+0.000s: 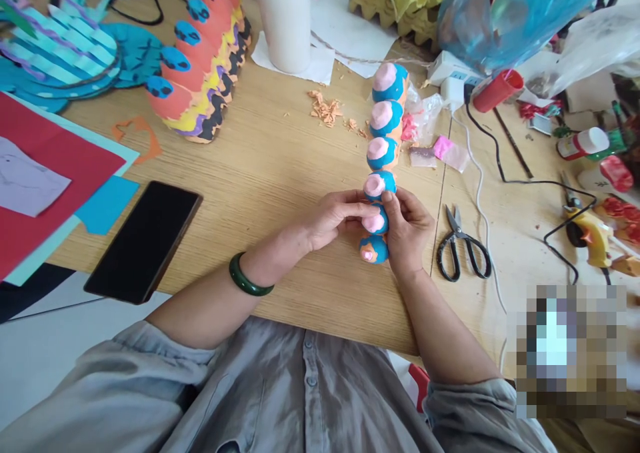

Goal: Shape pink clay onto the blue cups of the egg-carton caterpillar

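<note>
A long bumpy strip (384, 152) in blue and orange carries pink caps on its bumps; the nearest bump has only a small pink bit. My right hand (409, 230) wraps its right side, thumb on the strip near the fourth bump. From the left, my left hand (336, 218) reaches in with its index finger on the fifth pink cap, its other fingers curled at the strip's edge. What lies under the strip is hidden by it and my fingers.
Black scissors (463, 243) lie right of my right hand. A phone (145, 240) and red paper (60, 166) are left. A coral painted carton (200, 60), white bottle (287, 23), orange crumbs (326, 109), cables and a power strip (453, 70) stand farther back.
</note>
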Available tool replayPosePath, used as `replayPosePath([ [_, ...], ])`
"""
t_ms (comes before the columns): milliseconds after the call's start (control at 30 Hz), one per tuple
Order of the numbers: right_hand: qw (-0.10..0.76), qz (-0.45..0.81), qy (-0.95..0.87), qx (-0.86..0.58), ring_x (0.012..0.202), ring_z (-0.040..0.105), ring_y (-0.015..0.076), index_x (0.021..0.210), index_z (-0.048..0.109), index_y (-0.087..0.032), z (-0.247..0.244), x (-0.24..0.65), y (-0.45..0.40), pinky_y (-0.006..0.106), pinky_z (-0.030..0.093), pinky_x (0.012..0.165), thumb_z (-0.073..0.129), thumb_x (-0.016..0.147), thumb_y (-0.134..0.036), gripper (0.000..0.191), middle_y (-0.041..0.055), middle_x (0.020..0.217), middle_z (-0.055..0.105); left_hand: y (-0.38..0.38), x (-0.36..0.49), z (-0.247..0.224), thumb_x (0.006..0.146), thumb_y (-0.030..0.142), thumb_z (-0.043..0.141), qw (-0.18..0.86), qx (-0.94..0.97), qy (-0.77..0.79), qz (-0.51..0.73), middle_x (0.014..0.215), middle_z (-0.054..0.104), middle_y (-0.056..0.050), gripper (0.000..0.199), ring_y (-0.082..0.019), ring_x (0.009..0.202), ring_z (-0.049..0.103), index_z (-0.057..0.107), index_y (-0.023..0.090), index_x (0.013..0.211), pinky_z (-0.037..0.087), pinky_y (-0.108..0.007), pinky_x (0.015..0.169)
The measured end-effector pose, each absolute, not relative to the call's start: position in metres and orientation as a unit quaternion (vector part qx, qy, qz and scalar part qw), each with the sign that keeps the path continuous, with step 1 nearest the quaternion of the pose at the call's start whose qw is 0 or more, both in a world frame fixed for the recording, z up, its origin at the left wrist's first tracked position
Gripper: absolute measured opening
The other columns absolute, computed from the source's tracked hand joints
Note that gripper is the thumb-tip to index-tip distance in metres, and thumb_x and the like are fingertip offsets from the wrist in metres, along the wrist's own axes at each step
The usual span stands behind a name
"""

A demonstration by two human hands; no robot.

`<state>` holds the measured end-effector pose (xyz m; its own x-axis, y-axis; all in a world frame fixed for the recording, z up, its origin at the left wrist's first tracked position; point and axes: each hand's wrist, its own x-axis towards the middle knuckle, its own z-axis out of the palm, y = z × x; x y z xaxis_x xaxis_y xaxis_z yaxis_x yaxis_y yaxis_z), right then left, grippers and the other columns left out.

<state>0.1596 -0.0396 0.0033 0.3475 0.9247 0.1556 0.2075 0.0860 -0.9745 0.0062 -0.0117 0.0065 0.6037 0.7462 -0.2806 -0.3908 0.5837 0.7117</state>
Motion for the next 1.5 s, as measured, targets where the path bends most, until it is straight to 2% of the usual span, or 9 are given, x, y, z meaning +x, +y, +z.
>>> replayPosePath([
  [100, 0.555, 0.326, -0.474, -0.601, 0.066, 0.061, 0.0140, 0.091, 0.085, -0.024, 0.002, 0.161, -0.038, 0.028, 0.050, 0.061, 0.084, 0.083, -0.055, 0.032, -0.0009, 0.075, 0.075, -0.011, 0.008, 0.006, 0.068, 0.036, 0.095, 0.846, 0.309, 0.281, 0.333, 0.076, 0.065, 0.001, 0.036, -0.012, 0.074, 0.060, 0.069, 0.015, 0.082, 0.052, -0.029, 0.074],
  [233, 0.552, 0.368, -0.444, -0.602, 0.075, 0.067, 0.0159, 0.088, 0.085, -0.023, 0.000, 0.164, -0.035, 0.030, 0.056, 0.068, 0.086, 0.080, -0.060, 0.038, 0.0005, 0.083, 0.080, -0.010, 0.010, 0.006, 0.065, 0.047, 0.100, 0.860, 0.274, 0.279, 0.328, 0.082, 0.070, 0.000, 0.048, -0.013, 0.077, 0.063, 0.070, 0.016, 0.084, 0.054, -0.029, 0.076],
  [333, 0.546, 0.426, -0.427, -0.581, 0.076, 0.066, 0.0150, 0.086, 0.084, -0.024, -0.001, 0.166, -0.033, 0.030, 0.057, 0.074, 0.085, 0.080, -0.063, 0.040, -0.0013, 0.082, 0.079, -0.010, 0.009, 0.005, 0.063, 0.054, 0.100, 0.861, 0.269, 0.290, 0.320, 0.084, 0.072, -0.002, 0.054, -0.014, 0.079, 0.065, 0.071, 0.015, 0.086, 0.054, -0.030, 0.075],
  [567, 0.530, 0.468, -0.438, -0.555, 0.076, 0.065, 0.0158, 0.078, 0.078, -0.025, -0.002, 0.166, -0.034, 0.033, 0.058, 0.079, 0.084, 0.081, -0.065, 0.041, -0.0026, 0.077, 0.074, -0.008, 0.006, -0.003, 0.066, 0.049, 0.100, 0.853, 0.337, 0.257, 0.306, 0.079, 0.072, 0.000, 0.045, -0.013, 0.077, 0.064, 0.074, 0.015, 0.080, 0.051, -0.030, 0.076],
  [867, 0.517, 0.491, -0.437, -0.548, 0.075, 0.063, 0.0151, 0.078, 0.075, -0.025, -0.005, 0.169, -0.032, 0.032, 0.056, 0.076, 0.082, 0.082, -0.064, 0.040, -0.0028, 0.076, 0.072, -0.005, 0.007, -0.005, 0.053, 0.048, 0.107, 0.866, 0.306, 0.275, 0.286, 0.083, 0.079, -0.003, 0.054, -0.015, 0.079, 0.072, 0.079, 0.013, 0.083, 0.055, -0.033, 0.085],
  [1100, 0.528, 0.516, -0.404, -0.540, 0.067, 0.057, 0.0122, 0.075, 0.071, -0.024, 0.002, 0.166, -0.035, 0.029, 0.052, 0.069, 0.084, 0.082, -0.061, 0.039, -0.0049, 0.072, 0.067, -0.006, 0.008, -0.005, 0.062, 0.041, 0.105, 0.875, 0.297, 0.244, 0.295, 0.086, 0.081, -0.004, 0.047, -0.015, 0.082, 0.073, 0.081, 0.011, 0.088, 0.055, -0.032, 0.088],
  [1333, 0.541, 0.542, -0.362, -0.531, 0.059, 0.049, 0.0098, 0.072, 0.068, -0.024, 0.006, 0.168, -0.035, 0.027, 0.044, 0.059, 0.087, 0.080, -0.060, 0.041, -0.0070, 0.066, 0.061, -0.008, 0.008, 0.001, 0.063, 0.039, 0.105, 0.883, 0.283, 0.222, 0.301, 0.091, 0.081, -0.004, 0.046, -0.014, 0.085, 0.072, 0.081, 0.011, 0.091, 0.053, -0.031, 0.092],
  [1500, 0.548, 0.553, -0.343, -0.525, 0.059, 0.053, 0.0107, 0.074, 0.067, -0.025, 0.004, 0.168, -0.033, 0.029, 0.046, 0.060, 0.086, 0.082, -0.059, 0.040, -0.0074, 0.065, 0.060, -0.011, 0.007, 0.009, 0.065, 0.038, 0.104, 0.879, 0.289, 0.217, 0.311, 0.092, 0.080, -0.003, 0.044, -0.014, 0.087, 0.071, 0.081, 0.012, 0.093, 0.052, -0.031, 0.094],
])
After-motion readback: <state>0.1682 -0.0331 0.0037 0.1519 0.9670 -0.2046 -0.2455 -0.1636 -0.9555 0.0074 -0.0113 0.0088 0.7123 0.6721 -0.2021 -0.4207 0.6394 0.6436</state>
